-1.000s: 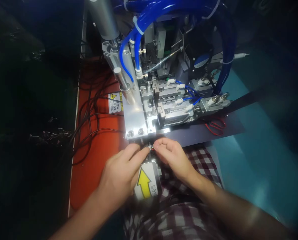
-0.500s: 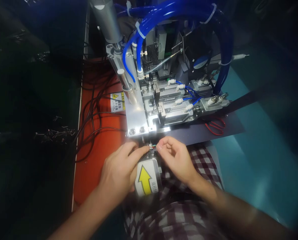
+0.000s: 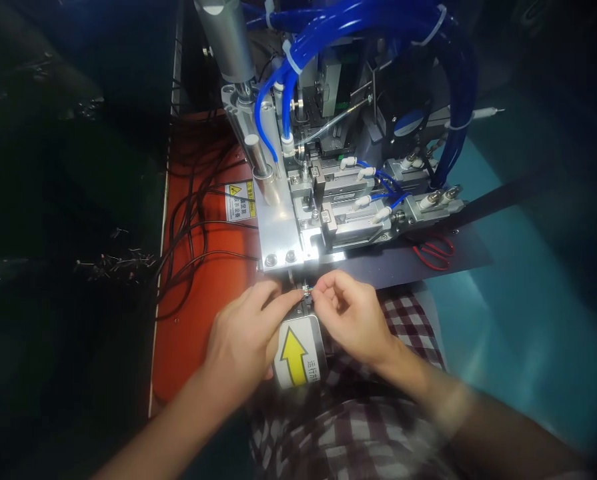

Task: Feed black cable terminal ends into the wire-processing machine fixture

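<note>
My left hand (image 3: 245,327) reaches over the feed track (image 3: 304,308), thumb stretched out and its tip touching a small white connector (image 3: 305,290). The forefinger is bent and apart from the thumb; the other fingers are mostly hidden under the hand. Just right of the connector, my right hand (image 3: 351,310) has thumb and forefinger pinched on thin coloured wires (image 3: 312,289). Most of the wires' length is hidden by these fingers. Below the track, a plate with a yellow arrow (image 3: 294,357) lies between my hands.
Ahead stands a metal press machine (image 3: 281,233) with pneumatic cylinders (image 3: 353,227) and thick blue air hoses (image 3: 343,23). Black cables (image 3: 193,220) cross the orange base (image 3: 188,287) on the left. Red-handled scissors (image 3: 435,252) lie on the dark plate (image 3: 378,267) at right.
The view has shifted slightly, so the machine sits a little further right. My right fingertips have come closer to the connector, and less of the wires shows.
</note>
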`<state>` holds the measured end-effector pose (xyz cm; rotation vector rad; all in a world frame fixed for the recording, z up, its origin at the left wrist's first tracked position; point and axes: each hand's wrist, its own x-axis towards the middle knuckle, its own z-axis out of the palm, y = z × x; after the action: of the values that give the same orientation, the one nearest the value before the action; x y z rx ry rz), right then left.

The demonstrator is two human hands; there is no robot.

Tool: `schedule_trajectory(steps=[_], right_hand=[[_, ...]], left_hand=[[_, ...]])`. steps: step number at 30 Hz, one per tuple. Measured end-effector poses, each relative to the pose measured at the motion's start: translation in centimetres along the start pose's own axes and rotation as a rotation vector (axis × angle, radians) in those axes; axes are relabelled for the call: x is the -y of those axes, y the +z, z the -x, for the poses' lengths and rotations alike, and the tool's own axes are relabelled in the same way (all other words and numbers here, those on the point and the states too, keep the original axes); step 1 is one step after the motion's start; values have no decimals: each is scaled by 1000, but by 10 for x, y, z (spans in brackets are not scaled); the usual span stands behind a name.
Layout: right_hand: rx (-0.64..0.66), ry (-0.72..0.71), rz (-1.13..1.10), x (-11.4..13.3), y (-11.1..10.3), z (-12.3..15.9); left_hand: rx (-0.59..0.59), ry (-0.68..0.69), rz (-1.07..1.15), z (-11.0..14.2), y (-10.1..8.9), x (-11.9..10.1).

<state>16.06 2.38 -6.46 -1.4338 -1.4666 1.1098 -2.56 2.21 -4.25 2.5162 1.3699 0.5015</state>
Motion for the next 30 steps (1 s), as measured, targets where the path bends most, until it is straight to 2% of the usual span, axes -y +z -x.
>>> schedule_trajectory(steps=[2, 4, 6, 10, 14, 16, 20, 23, 26, 30], right_hand=[[11, -140, 120, -2, -4, -1], [49, -183, 125, -3, -7, -4], [105, -74, 6, -2, -8, -8], [162, 273, -263, 3, -7, -12], [171, 345, -256, 6, -9, -9], [172, 312, -194, 6, -11, -7], [93, 172, -103, 5, -6, -6], [57, 242, -202, 7, 5, -7], [-43, 273, -259, 9, 16, -7], [-168, 33, -85, 4, 21, -2]], left_hand=[[-3, 4, -9, -1, 0, 0], [-6, 5, -9, -2, 1, 0], [-11, 9, -2, -2, 2, 1], [-17, 17, 3, -3, 3, 0], [-24, 24, -8, -3, 2, 0], [-22, 26, -5, -3, 2, -1], [-25, 24, -9, -3, 2, -1], [-21, 21, -21, -4, 2, -2], [-12, 18, -28, -4, 0, -3], [-10, 3, -24, -4, 0, -3]])
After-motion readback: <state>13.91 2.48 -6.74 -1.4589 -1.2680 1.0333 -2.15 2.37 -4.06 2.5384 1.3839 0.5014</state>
